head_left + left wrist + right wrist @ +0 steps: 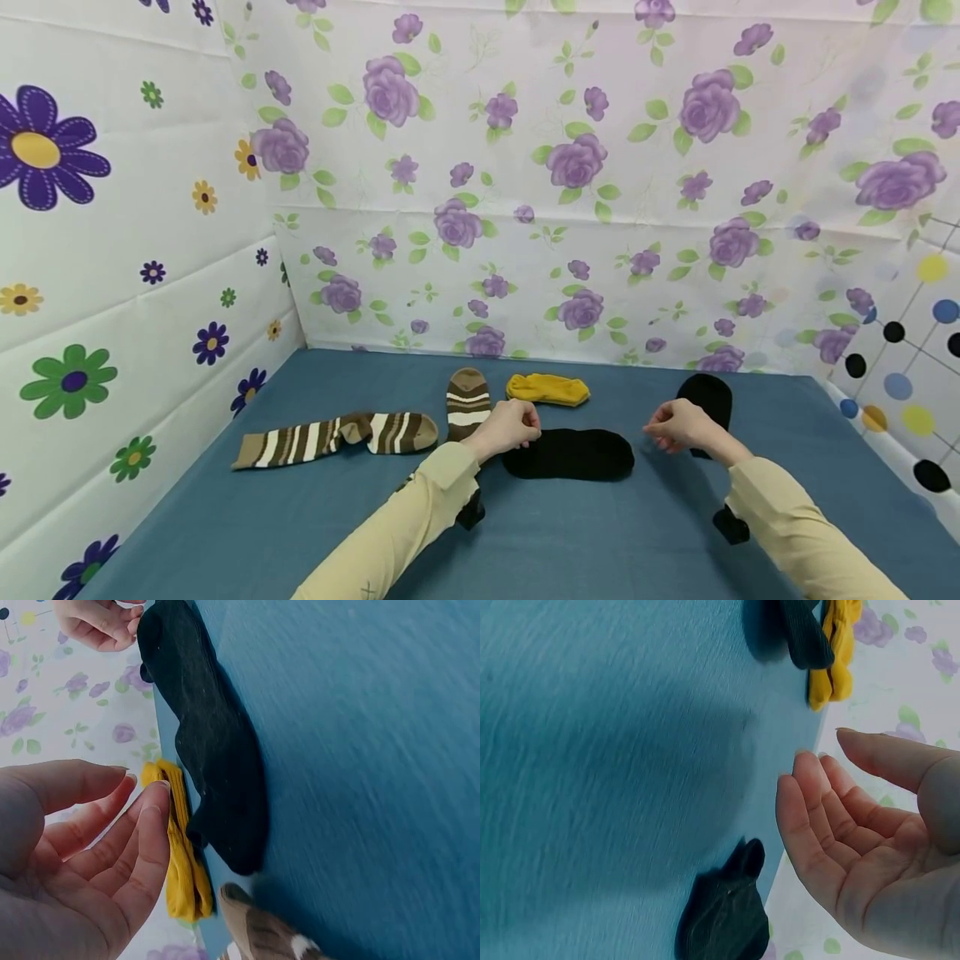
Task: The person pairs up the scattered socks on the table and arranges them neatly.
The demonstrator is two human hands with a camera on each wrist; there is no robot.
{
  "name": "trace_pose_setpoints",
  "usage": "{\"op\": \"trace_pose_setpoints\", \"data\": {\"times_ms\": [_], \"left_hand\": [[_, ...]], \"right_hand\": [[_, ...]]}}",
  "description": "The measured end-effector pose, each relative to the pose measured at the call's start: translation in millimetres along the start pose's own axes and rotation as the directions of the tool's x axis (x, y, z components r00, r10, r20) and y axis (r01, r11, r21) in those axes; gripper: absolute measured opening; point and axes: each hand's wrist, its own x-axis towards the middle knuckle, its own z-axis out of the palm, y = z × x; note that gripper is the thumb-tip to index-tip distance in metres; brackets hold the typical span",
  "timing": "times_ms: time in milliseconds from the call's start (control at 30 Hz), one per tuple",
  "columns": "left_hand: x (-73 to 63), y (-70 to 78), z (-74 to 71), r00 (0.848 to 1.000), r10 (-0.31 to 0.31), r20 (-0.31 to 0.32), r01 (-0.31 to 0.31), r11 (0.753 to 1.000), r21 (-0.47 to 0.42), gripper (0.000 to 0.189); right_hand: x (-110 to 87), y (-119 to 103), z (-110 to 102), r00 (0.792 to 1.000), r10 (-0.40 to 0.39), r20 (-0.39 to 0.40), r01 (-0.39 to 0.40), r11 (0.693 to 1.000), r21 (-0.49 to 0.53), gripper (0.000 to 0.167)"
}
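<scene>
A black sock (pixel 573 455) lies flat across the middle of the blue surface. Over its left end hovers my left hand (pixel 504 429); in the left wrist view the thumb and bent fingers stand apart with nothing between them. My right hand (pixel 684 423) hangs in front of a second black sock (pixel 708 400) at the right, partly covering it. The right wrist view shows its fingers (pixel 789 802) loosely bent and holding nothing. Behind the middle black sock is a folded yellow sock (pixel 548 389). One brown-and-white striped sock (pixel 467 402) points away, its lower part behind my left arm.
Another striped sock (pixel 337 437) lies lengthwise at the left. Flower-printed sheets (pixel 480 167) rise along the back and left edges of the blue surface (pixel 585 542). At the right stands a dotted sheet (pixel 900 375).
</scene>
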Motion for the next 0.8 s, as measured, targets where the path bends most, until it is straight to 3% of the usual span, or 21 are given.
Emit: {"op": "trace_pose_setpoints", "data": {"times_ms": [800], "left_hand": [[10.8, 17.4, 25.4, 0.996, 0.052, 0.071, -0.050, 0.998, -0.034, 0.009]], "right_hand": [[-8.4, 28.1, -20.5, 0.994, 0.032, -0.100, -0.039, 0.997, -0.071, 0.014]]}}
